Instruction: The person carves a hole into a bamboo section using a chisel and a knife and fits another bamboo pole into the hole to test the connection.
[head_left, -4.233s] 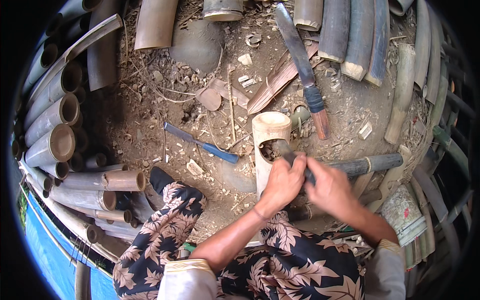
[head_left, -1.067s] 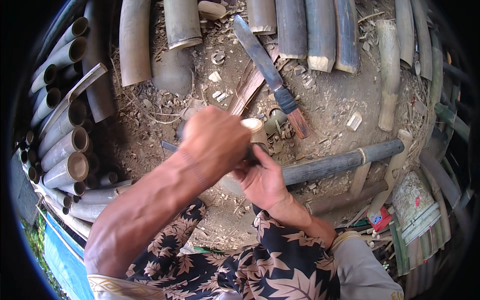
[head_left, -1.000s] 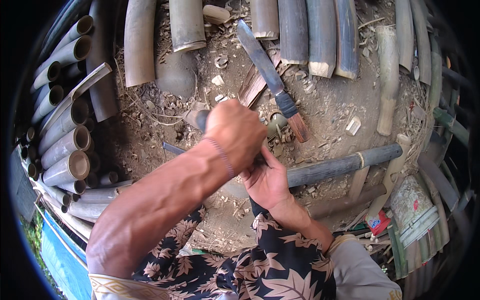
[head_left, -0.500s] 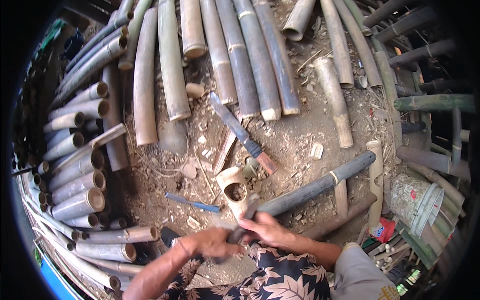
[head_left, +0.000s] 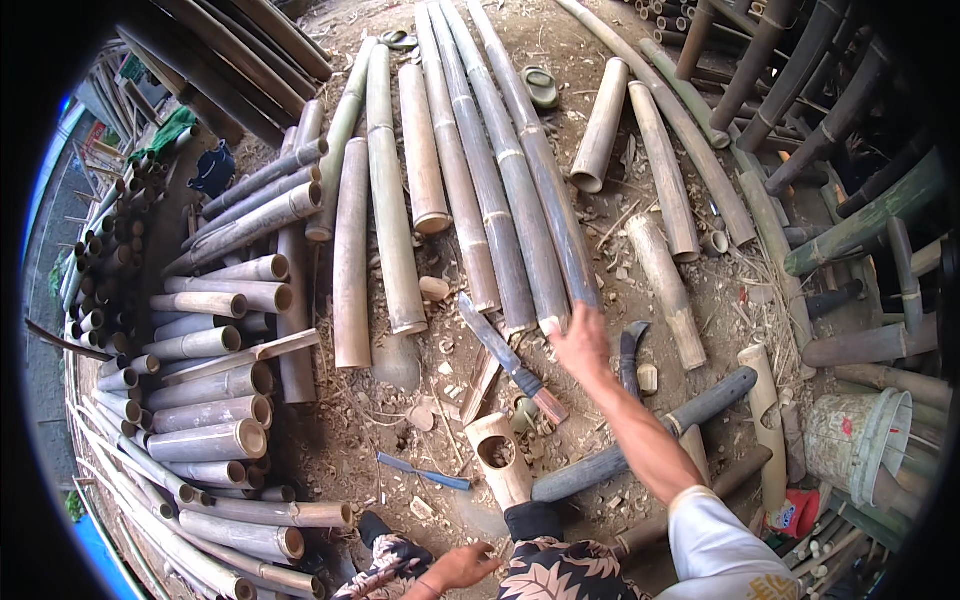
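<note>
Your right hand (head_left: 582,340) overlaps long grey bamboo poles (head_left: 557,210), grip unclear; your left hand (head_left: 465,566), half-open, is empty; yellow lettering (head_left: 768,589) marks your white sleeve (head_left: 712,535).

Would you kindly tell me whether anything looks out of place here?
Mildly: the large knife, blue-handled chisel and dark curved tool lie loose amid scattered wood chips, which looks untidy and possibly hazardous. The oval hole in the bamboo piece looks cut, not broken; nothing else clearly stands out.

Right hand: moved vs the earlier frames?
Yes, away from the body. Against the machete on the ground, the right hand was nearer the body than the handle; now it is beyond it, by the long bamboo poles' near ends.
</note>
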